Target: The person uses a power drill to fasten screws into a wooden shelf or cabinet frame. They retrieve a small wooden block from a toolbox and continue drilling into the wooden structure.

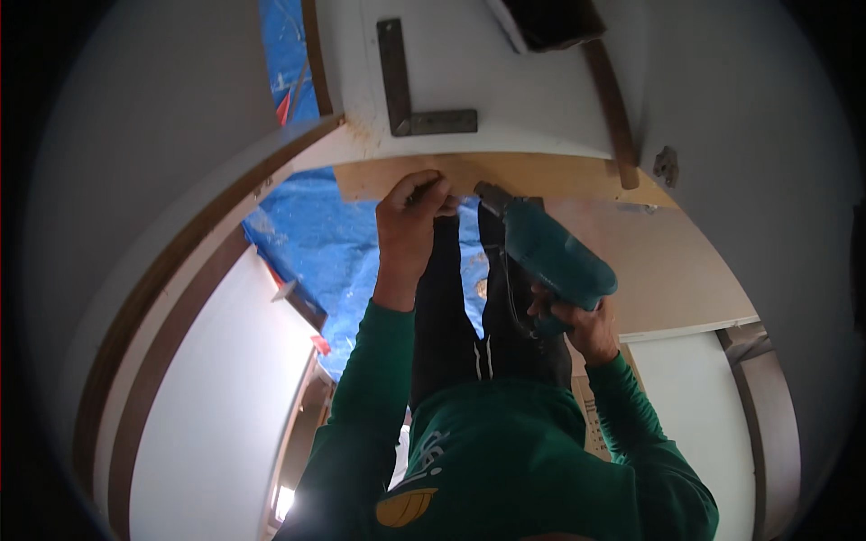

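Hands: left [410,221] grips board [505,176], right [586,325] holds drill [550,257]

- A white panel [469,63] carried a grey metal try square [408,110] lying flat on it.
- A blue tarpaulin [316,234] covered the floor below.

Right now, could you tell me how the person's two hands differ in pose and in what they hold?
The left hand is raised higher, fingertips pinched at the edge of the plywood strip; what it pinches is too small to tell. The right hand sits lower, wrapped around the grip of the teal power drill, whose nose points at the strip. Both come out of green sleeves.
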A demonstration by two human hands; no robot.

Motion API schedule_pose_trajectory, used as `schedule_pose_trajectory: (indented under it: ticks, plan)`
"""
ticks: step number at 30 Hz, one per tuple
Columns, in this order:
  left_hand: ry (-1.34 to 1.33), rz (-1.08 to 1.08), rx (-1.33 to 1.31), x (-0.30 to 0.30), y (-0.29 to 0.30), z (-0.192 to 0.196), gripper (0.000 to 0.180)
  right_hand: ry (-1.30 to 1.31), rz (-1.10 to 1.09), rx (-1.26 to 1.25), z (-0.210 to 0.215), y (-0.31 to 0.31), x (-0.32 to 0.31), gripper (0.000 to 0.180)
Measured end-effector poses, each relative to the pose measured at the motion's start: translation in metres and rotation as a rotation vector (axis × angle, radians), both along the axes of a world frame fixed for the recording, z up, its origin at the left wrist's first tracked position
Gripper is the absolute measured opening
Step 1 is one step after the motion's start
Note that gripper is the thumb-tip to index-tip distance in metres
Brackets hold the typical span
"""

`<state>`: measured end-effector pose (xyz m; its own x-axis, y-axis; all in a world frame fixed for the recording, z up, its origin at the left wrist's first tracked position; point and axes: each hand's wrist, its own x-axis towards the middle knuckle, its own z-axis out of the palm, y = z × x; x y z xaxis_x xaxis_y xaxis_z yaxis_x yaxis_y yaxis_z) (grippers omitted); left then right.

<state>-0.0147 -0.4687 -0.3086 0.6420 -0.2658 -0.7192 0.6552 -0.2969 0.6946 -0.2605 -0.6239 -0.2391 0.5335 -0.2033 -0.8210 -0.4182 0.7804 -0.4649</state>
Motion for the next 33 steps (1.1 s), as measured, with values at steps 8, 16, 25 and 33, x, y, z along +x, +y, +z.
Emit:
schedule_pose_trajectory:
  ticks: [8, 16, 25, 33]
  plan:
    - [-0.329, -0.357, 0.106, 0.097, -0.105, -0.046, 0.038, 0.023, -0.034, 0.031, -0.002, -0.002, -0.001, 0.052]
    - [0.102, -0.062, 0.173, 0.023, -0.057, -0.005, 0.056, -0.116, 0.149, -0.087, -0.018, 0.005, -0.014, 0.056]
    - [0.606, 0.004, -0.257, -0.014, -0.004, 0.019, 0.039, -0.439, 0.966, -0.56, 0.005, -0.006, 0.025, 0.081]
    - [0.825, -0.37, -0.38, -0.037, 0.064, -0.005, 0.03, -0.215, 0.514, -1.697, -0.024, -0.117, 0.169, 0.046]
